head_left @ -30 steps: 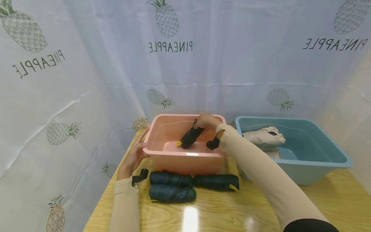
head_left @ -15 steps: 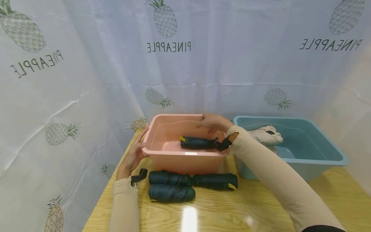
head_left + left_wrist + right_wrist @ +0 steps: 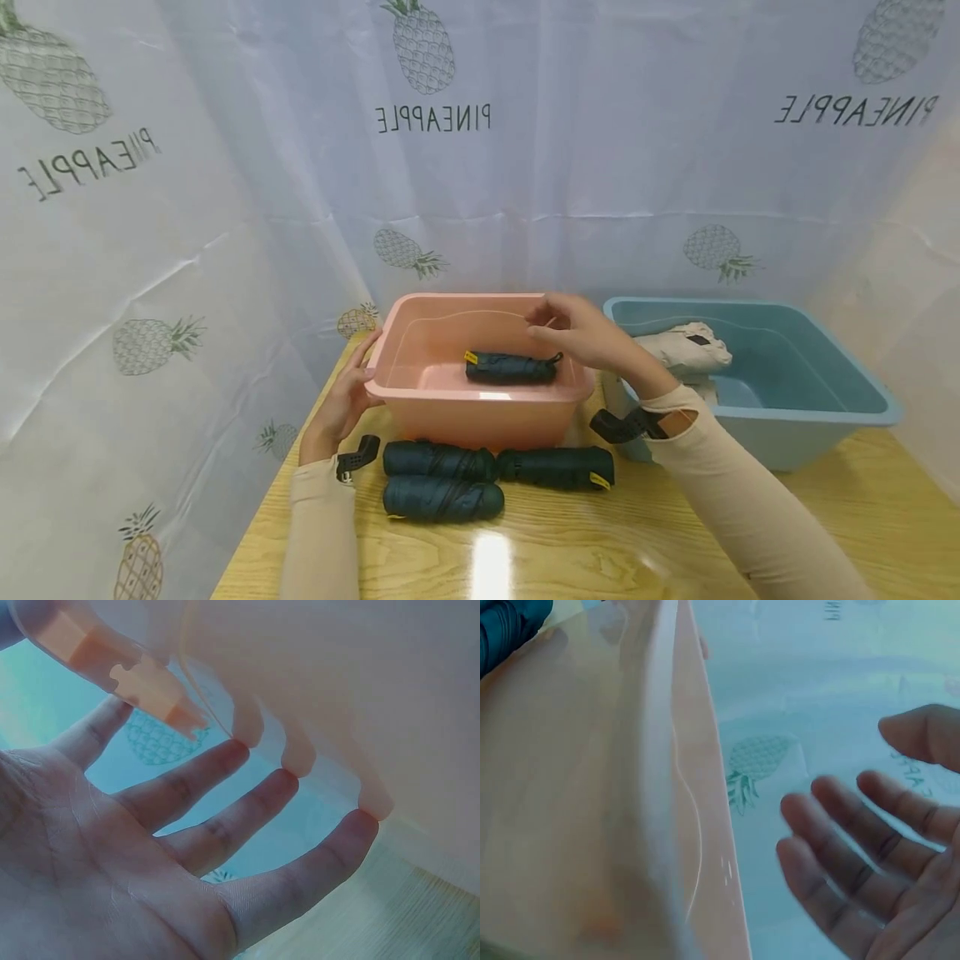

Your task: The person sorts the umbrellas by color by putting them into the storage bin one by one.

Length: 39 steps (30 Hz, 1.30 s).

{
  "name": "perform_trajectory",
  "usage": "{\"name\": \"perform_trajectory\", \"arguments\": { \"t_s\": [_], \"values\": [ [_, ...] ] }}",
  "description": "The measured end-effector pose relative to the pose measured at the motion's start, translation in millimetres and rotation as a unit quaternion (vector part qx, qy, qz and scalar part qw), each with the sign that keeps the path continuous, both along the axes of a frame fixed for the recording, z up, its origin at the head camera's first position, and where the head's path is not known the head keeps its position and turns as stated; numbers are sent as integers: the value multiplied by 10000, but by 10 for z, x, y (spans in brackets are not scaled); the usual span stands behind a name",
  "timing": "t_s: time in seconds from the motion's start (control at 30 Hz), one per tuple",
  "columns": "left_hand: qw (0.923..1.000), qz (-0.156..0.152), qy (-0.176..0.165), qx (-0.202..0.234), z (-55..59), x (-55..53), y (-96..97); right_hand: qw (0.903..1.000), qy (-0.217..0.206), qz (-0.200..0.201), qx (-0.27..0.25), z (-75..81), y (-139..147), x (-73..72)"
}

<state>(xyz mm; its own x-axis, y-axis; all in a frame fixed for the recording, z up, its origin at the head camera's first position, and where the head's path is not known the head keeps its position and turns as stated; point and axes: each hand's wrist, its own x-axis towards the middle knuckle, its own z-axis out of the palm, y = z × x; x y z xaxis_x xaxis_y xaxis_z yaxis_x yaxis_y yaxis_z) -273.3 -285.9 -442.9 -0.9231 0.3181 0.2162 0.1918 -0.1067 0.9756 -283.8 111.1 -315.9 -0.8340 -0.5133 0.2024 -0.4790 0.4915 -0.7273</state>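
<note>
A folded dark umbrella (image 3: 512,368) with a yellow tag and wrist loop lies inside the pink bin (image 3: 480,395). My left hand (image 3: 347,398) touches the bin's left end; in the left wrist view its extended fingers (image 3: 262,806) meet the translucent wall at their tips. Empty, my right hand (image 3: 581,333) hovers by the bin's right rim, fingers loosely bent. The right wrist view has that hand (image 3: 885,862) apart from the bin wall (image 3: 592,787). In front of the bin lie more folded umbrellas: two stacked ones (image 3: 438,461) (image 3: 442,498) and a third (image 3: 557,468) beside them.
To the right stands a blue bin (image 3: 795,367) holding beige folded umbrellas (image 3: 684,348). Both bins rest on a wooden table (image 3: 570,550). A pineapple-print curtain (image 3: 540,183) hangs behind and to the left.
The umbrella was in my right hand, tilted over the pink bin; it was let go and now lies flat inside. My right hand has drawn back to the right. The left hand stays put.
</note>
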Motion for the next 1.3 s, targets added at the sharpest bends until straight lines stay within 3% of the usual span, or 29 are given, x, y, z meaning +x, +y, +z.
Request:
{"name": "perform_trajectory", "arguments": {
  "t_s": [0.23,0.47,0.73,0.9,1.13,1.3],
  "values": [
    [10000,14,29,3,-10,0,-16,9899,-140,507,-1319,-225,339,309],
    [10000,3,-4,36,-15,-18,-15,9790,48,1370,-1511,-462,540,604],
    [9999,-55,9,101,-29,-37,-10,9884,-120,1142,-992,-833,672,791],
    [10000,-43,14,76,-58,-47,-18,9980,-136,611,-70,-1047,688,875],
    [10000,-6,28,48,-41,-43,-13,9921,722,266,994,-1243,673,880],
    [10000,41,-12,0,-23,-31,-10,9899,715,320,1185,-1364,693,839]
  ]
}}
